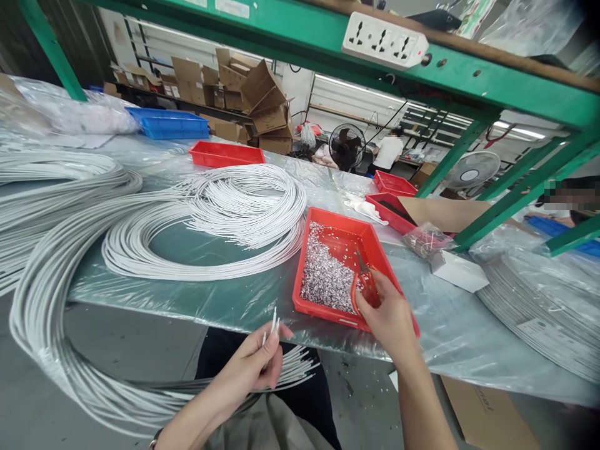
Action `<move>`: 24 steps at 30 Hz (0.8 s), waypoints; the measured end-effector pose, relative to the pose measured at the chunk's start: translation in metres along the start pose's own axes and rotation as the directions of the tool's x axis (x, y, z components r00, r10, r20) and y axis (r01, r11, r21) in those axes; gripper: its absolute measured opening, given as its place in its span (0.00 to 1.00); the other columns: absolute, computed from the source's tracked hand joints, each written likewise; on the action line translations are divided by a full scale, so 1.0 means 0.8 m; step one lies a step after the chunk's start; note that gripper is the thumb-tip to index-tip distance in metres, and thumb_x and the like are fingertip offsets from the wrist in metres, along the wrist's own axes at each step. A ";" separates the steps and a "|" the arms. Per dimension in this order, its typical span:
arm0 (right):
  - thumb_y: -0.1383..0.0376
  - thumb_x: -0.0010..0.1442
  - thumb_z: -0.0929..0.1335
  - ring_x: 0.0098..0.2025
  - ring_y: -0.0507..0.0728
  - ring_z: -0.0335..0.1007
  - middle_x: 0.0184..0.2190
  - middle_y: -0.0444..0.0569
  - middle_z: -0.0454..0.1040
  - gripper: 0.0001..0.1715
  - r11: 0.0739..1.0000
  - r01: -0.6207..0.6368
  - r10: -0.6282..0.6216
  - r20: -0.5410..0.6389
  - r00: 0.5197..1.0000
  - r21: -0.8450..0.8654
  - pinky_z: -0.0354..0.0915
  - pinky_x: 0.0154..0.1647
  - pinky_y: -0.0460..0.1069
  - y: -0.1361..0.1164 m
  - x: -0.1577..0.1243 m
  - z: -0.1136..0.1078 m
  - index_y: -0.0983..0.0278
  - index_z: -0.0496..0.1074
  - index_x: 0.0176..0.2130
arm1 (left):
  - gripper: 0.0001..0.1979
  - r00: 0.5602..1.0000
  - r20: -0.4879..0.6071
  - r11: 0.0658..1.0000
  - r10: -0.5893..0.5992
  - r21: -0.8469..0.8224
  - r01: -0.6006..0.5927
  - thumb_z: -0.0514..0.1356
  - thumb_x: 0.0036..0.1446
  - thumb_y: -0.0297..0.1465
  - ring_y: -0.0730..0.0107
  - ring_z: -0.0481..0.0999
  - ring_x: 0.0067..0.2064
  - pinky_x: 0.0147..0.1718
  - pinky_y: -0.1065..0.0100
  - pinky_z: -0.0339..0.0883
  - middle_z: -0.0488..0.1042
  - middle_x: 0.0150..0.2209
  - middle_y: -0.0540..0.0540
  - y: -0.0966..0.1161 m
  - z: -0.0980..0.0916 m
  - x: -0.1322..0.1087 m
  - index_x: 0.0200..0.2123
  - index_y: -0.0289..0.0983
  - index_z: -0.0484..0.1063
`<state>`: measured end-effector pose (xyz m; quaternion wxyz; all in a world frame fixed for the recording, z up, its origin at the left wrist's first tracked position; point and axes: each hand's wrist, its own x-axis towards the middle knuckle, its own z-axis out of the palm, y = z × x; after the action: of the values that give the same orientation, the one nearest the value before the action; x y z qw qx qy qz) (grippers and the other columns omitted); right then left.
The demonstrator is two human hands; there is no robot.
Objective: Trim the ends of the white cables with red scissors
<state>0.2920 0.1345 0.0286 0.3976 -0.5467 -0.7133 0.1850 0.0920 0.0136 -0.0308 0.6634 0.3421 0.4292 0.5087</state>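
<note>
My left hand (260,356) is closed in a pinch on a few white cable ends (274,320), whose tips point up above the thumb. Below it, a thick bundle of white cables (154,390) runs across my lap, its loose ends fanned out to the right. In my right hand (390,309) are orange-handled pliers (354,294), held over a red tray (302,304), with the dark jaws pointing up and away. Small shiny metal pieces (325,275) are heaped along that tray's left side. The two hands are apart.
Coiled white cables (206,272) cover the table's left half. Further back stand a red tray (227,164) and a blue tray (173,125). A white box (459,270) and a grey cable coil (529,319) lie right. A green frame (300,37) with a power strip (385,40) crosses above.
</note>
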 end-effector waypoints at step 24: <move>0.68 0.59 0.60 0.39 0.58 0.68 0.38 0.50 0.71 0.21 0.982 0.146 -0.182 0.774 0.606 0.117 0.65 0.40 0.51 -0.027 -0.096 -0.014 0.58 0.59 0.52 | 0.16 0.969 -0.143 0.954 0.201 0.252 -0.161 0.62 0.46 0.41 0.80 0.54 0.17 0.16 0.77 0.47 0.58 0.14 0.58 0.011 0.006 -0.003 0.21 0.35 0.65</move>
<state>0.2933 0.0541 0.0228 0.0748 -0.3357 -0.8579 0.3818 0.0930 0.0135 -0.0204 0.5298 0.4133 0.5078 0.5391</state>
